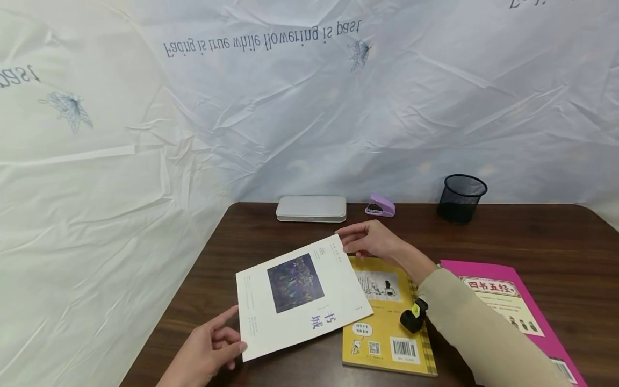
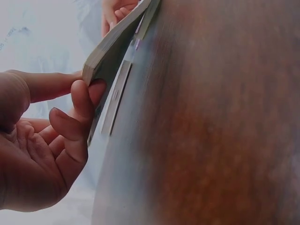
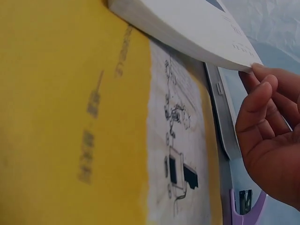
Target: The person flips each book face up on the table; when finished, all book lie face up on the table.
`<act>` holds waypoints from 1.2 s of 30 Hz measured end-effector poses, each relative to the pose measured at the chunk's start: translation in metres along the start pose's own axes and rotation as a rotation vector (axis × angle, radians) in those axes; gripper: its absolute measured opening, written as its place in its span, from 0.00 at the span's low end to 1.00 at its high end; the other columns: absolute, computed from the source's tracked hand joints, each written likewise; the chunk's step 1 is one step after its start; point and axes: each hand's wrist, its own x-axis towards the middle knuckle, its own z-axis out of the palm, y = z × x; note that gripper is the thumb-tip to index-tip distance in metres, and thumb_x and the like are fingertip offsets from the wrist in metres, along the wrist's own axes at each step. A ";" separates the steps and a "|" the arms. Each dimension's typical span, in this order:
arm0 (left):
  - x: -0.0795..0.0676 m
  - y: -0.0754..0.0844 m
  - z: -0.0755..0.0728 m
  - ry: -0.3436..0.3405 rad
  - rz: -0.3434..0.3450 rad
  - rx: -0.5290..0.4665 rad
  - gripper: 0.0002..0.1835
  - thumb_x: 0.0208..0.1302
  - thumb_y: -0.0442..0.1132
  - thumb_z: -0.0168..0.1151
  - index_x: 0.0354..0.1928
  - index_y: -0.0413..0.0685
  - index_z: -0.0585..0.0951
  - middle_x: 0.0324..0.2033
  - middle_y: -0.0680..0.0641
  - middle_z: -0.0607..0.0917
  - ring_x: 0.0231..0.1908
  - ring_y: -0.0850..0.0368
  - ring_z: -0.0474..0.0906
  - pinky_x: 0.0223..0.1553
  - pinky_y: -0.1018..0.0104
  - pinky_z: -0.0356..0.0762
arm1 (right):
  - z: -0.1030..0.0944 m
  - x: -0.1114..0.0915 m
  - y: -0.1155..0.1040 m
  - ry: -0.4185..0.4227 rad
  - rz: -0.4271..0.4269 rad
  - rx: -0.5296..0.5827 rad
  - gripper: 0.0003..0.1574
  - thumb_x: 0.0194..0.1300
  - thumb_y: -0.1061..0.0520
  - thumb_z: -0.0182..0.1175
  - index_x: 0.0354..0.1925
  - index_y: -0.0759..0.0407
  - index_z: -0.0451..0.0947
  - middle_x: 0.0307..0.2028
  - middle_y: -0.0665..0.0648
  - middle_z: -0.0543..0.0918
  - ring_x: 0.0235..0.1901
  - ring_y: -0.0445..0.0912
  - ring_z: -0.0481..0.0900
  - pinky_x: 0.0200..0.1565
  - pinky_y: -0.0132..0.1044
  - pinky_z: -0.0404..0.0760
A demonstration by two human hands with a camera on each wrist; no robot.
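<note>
A white book (image 1: pixel 261 328) with a dark picture on its cover is held tilted above the table by both hands. My left hand (image 1: pixel 205 346) pinches its lower left corner, thumb on the cover and fingers beneath, as the left wrist view also shows. At the opposite upper corner, my right hand (image 1: pixel 372 240) pinches the edge between thumb and fingers. Partly under the white book's right side is a yellow book (image 1: pixel 387 328), its back cover with a barcode facing up. In the right wrist view the white book (image 3: pixel 187 33) is lifted off the yellow cover.
A pink book (image 1: pixel 527 290) lies at the right, partly behind the right sleeve (image 1: pixel 479 328). Along the table's back edge stand a white pencil case (image 1: pixel 311 208), a purple stapler (image 1: pixel 380 206) and a black mesh pen holder (image 1: pixel 461 199). White printed sheeting (image 1: pixel 309 107) hangs behind.
</note>
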 end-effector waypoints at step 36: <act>0.008 -0.004 0.004 -0.120 -0.117 0.024 0.49 0.67 0.33 0.72 0.78 0.20 0.51 0.31 0.49 0.83 0.23 0.54 0.79 0.21 0.62 0.76 | 0.000 0.005 0.018 -0.001 0.037 -0.136 0.28 0.64 0.65 0.73 0.62 0.60 0.84 0.45 0.57 0.92 0.16 0.41 0.64 0.21 0.29 0.64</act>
